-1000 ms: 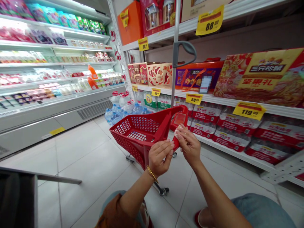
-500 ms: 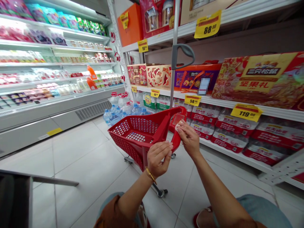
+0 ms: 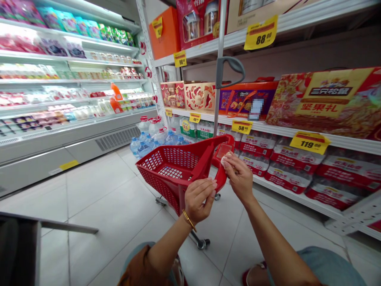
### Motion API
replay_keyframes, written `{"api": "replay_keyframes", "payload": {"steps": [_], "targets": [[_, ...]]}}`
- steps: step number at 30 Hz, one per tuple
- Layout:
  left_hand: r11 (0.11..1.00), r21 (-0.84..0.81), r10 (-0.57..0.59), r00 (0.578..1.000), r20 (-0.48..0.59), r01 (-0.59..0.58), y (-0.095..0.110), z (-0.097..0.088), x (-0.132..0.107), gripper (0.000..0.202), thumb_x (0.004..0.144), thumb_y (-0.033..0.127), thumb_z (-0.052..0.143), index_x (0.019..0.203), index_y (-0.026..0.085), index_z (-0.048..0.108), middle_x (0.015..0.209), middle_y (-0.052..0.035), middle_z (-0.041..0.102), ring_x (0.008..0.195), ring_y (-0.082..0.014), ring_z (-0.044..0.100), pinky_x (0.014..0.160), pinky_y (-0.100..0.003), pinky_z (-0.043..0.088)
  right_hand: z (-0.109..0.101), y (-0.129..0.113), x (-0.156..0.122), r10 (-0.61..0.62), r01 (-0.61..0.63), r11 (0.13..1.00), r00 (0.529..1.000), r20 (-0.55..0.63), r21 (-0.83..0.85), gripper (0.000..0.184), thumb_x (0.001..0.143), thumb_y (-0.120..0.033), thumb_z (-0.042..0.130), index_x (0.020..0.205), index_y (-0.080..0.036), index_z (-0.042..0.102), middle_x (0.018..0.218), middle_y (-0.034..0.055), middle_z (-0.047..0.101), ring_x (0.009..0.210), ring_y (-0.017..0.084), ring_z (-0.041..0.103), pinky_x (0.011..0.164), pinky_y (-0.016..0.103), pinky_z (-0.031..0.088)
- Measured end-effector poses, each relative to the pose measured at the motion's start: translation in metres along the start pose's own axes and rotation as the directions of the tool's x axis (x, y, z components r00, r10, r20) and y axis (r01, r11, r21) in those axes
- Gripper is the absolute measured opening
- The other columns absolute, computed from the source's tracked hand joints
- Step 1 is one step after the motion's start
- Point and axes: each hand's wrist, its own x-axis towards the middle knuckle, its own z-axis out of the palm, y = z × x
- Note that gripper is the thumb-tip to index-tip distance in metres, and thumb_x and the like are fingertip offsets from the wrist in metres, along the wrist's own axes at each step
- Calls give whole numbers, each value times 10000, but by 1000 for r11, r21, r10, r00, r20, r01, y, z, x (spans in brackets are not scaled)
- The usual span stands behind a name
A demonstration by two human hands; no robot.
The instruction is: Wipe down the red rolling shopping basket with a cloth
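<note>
A red plastic shopping cart [image 3: 160, 190] stands in front of me, its handle [image 3: 220, 178] turned to my side. My left hand [image 3: 200, 199], with a gold bangle [image 3: 188, 220] at the wrist, is closed around the near end of that handle. Higher up the same handle, my right hand [image 3: 239, 173] pinches a crumpled white tissue [image 3: 224, 160] and presses it against the red plastic, just below a clear-covered panel [image 3: 225, 150]. My right fingers hide much of the tissue. The cart's basket has perforated sides.
Right of the cart runs a white shelf [image 3: 303, 204] with gift boxes and packs of bottled water. Large water bottles [image 3: 144, 147] stand on the floor behind the cart. A lit refrigerated case [image 3: 89, 137] fills the left. A grey-handled pole [image 3: 218, 71] rises beyond the cart.
My right hand has shifted slightly right along with the tissue on the handle. My left hand keeps its hold, and the cart stays in place.
</note>
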Motion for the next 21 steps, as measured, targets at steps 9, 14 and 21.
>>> {"api": "replay_keyframes", "payload": {"steps": [9, 14, 21], "targets": [[1000, -1, -25, 1000, 5, 25, 0, -1, -2, 298, 850, 88, 580, 1125, 176, 653, 1024, -81, 738, 1034, -195, 674, 888, -364, 548, -4, -36, -37, -68, 63, 997, 994, 89, 55, 218, 899, -204, 600, 1070, -265, 722, 1128, 70, 709, 1192, 247, 608, 1049, 478, 481], [1000, 2, -15, 1000, 11, 15, 1, -2, -1, 293, 857, 96, 570, 1125, 180, 653, 1020, -80, 739, 1028, -197, 679, 883, -365, 555, 0, -27, -37, -94, 88, 994, 993, 78, 70, 221, 887, -185, 611, 1057, -269, 725, 1091, 66, 715, 1168, 241, 622, 1037, 471, 492], [1000, -25, -11, 1000, 2, 11, 2, -2, 3, 295, 855, 89, 565, 1124, 177, 652, 1036, -82, 740, 1022, -191, 682, 881, -357, 558, 0, -13, -26, -114, 108, 991, 990, 84, 76, 171, 886, -230, 622, 1003, -267, 742, 1053, 59, 729, 1109, 238, 658, 1047, 483, 482]]}}
